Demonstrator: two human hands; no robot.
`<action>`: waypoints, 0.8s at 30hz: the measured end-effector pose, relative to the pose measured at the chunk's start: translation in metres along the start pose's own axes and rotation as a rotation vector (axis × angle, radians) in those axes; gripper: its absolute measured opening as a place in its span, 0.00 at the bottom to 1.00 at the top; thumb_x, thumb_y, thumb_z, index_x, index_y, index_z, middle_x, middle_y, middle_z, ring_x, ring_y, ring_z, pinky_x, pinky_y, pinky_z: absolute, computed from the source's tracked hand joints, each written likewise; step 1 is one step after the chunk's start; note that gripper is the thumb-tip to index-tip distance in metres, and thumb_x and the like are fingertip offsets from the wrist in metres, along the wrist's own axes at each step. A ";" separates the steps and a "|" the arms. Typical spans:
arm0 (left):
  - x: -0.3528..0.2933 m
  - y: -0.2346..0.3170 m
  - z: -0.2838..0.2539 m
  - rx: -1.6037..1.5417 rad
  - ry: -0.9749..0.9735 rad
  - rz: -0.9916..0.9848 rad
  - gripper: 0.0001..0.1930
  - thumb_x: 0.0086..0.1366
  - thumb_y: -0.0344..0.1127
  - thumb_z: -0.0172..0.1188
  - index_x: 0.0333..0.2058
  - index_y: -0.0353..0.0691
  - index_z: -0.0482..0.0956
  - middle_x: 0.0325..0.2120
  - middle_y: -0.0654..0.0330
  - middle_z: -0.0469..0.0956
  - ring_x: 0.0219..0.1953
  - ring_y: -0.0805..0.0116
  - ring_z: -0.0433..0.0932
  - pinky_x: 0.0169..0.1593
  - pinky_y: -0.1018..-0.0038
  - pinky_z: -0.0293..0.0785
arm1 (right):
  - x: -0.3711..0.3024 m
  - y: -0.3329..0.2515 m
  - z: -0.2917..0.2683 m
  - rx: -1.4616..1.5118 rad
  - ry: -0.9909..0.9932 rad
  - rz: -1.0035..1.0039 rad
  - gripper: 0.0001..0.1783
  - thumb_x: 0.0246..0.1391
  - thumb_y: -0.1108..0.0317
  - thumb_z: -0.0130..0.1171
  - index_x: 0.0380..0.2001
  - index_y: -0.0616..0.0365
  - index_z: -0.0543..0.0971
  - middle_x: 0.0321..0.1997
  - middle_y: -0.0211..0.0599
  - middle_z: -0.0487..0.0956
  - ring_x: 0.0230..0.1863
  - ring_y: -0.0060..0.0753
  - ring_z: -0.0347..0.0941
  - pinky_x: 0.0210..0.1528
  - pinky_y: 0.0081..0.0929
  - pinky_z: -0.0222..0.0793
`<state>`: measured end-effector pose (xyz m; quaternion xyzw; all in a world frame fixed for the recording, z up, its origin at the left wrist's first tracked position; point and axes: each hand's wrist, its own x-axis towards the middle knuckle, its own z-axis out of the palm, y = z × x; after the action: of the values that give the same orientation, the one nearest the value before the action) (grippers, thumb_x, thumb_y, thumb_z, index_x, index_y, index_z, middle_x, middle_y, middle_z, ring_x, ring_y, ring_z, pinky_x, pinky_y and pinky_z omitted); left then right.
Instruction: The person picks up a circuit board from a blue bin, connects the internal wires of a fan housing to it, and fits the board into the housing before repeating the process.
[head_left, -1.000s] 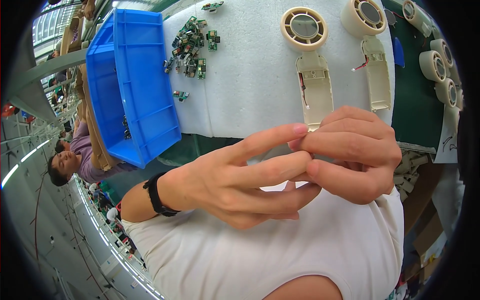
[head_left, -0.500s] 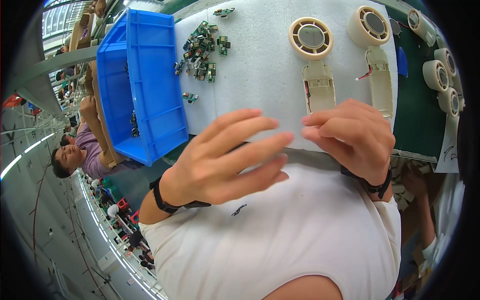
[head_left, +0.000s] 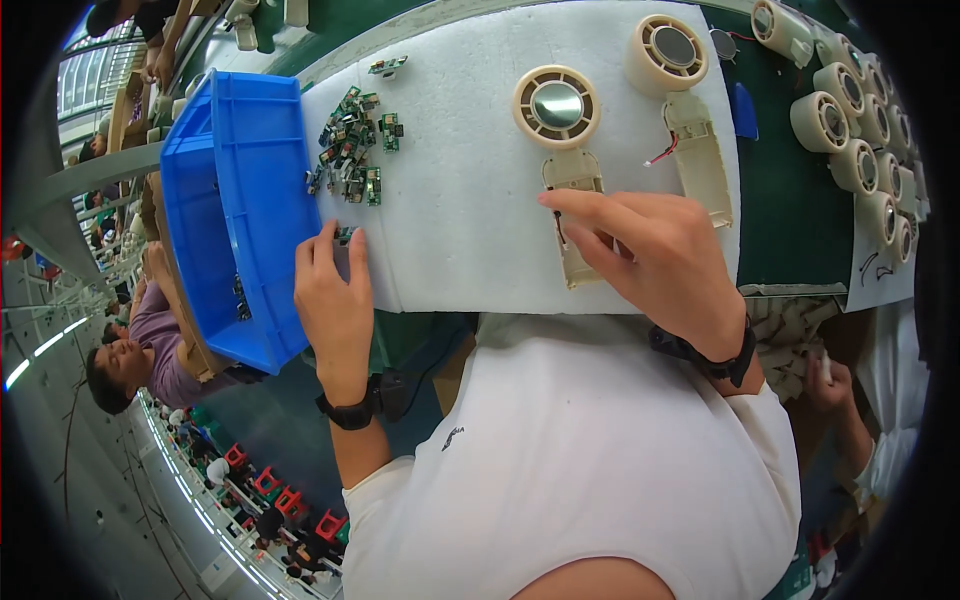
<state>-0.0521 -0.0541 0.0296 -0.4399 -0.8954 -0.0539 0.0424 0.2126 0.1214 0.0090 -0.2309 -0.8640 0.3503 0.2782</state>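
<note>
My left hand (head_left: pixel 335 295) is at the left side of the white foam sheet, its thumb and fingers on either side of a small green circuit board (head_left: pixel 345 236). My right hand (head_left: pixel 655 250) hovers over a cream handheld fan housing (head_left: pixel 578 170) with a round fan head (head_left: pixel 556 106). Its index finger and thumb are apart, near a thin dark wire (head_left: pixel 558 228) in the open handle. To the right lies a second cream fan (head_left: pixel 700 150), with a red wire (head_left: pixel 662 155) sticking out.
A pile of green circuit boards (head_left: pixel 348 140) lies on the foam sheet (head_left: pixel 450 200). On the left a blue bin (head_left: pixel 255 200) stands tilted, with boards inside. Several cream fans (head_left: pixel 840 120) crowd the far right. A co-worker (head_left: pixel 150 340) is beyond the bin; another person's hand (head_left: pixel 828 382) is at lower right.
My left hand has moved left, from in front of my chest to the loose circuit board. The right hand has moved onto the nearer fan's handle. The view has shifted, showing more fans.
</note>
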 end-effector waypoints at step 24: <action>0.020 0.066 0.006 -0.829 0.186 0.447 0.14 0.63 0.23 0.70 0.46 0.25 0.82 0.43 0.45 0.80 0.38 0.58 0.84 0.38 0.70 0.85 | 0.019 -0.011 0.025 -0.104 0.060 -0.007 0.03 0.55 0.69 0.58 0.30 0.56 0.76 0.16 0.39 0.73 0.22 0.47 0.76 0.24 0.40 0.67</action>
<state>-0.0120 0.0020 0.0299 -0.5948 -0.6743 -0.4353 -0.0461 0.1802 0.1137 0.0085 -0.2524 -0.8731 0.2969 0.2930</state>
